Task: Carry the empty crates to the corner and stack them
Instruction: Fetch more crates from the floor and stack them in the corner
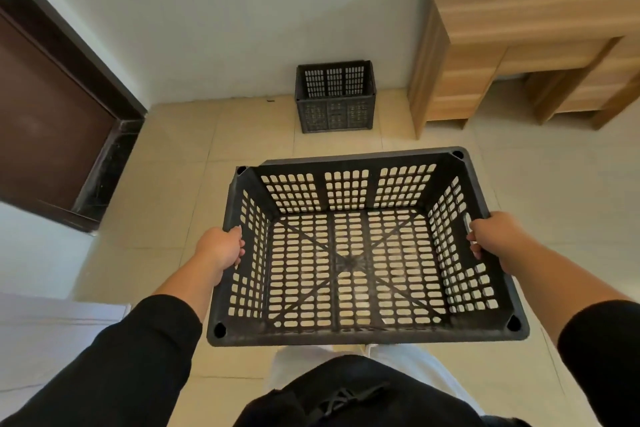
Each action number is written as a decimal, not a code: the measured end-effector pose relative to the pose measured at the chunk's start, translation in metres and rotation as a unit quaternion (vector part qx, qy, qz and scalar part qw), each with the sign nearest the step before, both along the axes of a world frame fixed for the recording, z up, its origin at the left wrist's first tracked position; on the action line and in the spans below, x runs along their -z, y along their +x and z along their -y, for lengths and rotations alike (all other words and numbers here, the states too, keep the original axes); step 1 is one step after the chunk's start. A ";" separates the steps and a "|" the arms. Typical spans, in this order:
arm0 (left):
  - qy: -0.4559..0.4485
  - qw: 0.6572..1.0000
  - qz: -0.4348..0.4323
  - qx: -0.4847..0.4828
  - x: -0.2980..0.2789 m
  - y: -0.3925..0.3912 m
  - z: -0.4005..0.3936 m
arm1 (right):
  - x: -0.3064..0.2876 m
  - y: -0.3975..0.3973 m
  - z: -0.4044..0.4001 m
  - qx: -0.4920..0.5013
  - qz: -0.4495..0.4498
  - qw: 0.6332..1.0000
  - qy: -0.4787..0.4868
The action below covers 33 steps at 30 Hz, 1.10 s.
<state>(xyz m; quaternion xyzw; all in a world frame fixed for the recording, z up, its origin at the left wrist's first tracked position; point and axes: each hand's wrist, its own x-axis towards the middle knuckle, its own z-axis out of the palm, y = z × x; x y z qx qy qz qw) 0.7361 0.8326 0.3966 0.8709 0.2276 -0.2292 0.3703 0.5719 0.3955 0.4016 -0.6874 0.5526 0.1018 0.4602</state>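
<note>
While left hand [221, 246] and right hand [495, 236] grasp opposite rims, empty crate [363, 253] rides level — balanced for carrying — toward second crate [335, 97] far ahead by the wall, presumably the stacking base.

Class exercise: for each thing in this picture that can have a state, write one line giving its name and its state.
Carried crate: empty, upright, held off the floor.
Floor crate: upright against the wall, apparently empty.
Left hand: grips the carried crate's left rim.
Right hand: grips its right rim.
Door: closed.
</note>
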 end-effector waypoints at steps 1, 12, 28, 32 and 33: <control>0.000 1.000 0.001 -0.008 -0.003 0.012 0.008 | -0.002 0.019 0.010 -0.007 0.001 1.000 -0.002; -0.022 0.998 0.000 -0.055 0.002 0.199 0.065 | -0.004 0.233 0.076 -0.052 -0.007 0.998 -0.018; -0.046 0.999 -0.020 0.000 0.011 0.533 0.190 | 0.005 0.507 0.198 -0.039 -0.033 0.998 -0.023; -0.032 0.999 -0.010 -0.001 0.019 0.596 0.234 | 0.014 0.574 0.237 -0.019 -0.033 0.999 0.007; -0.027 1.000 -0.010 -0.007 0.018 0.609 0.244 | 0.015 0.590 0.247 -0.016 -0.039 0.999 0.006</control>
